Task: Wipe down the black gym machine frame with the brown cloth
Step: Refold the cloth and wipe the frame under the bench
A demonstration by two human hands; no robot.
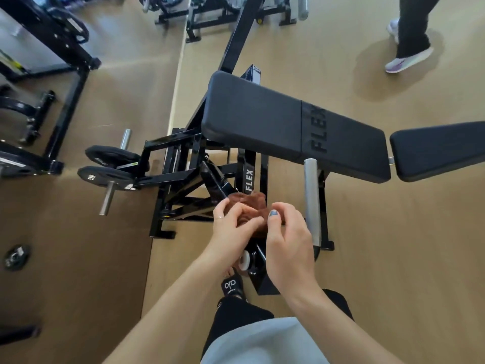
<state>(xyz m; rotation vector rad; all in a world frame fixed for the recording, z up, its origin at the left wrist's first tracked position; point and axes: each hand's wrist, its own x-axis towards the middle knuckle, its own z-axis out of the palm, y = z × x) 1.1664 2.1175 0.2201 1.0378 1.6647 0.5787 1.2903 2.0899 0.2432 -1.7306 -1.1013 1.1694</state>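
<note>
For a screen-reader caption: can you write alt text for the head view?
Both hands, left hand and right hand, bunch a brown cloth above a black gym machine frame beside its padded bench.

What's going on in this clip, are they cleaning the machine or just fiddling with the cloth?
A person stands over a black gym machine frame beside its padded bench. Both hands are on a bunched brown cloth, held just above the frame's FLEX-marked upright: the left hand grips its near side and the right hand pinches it with thumb and fingers. They seem to be gathering or refolding the cloth rather than wiping at this moment. Another person's legs show at the upper right.
</note>
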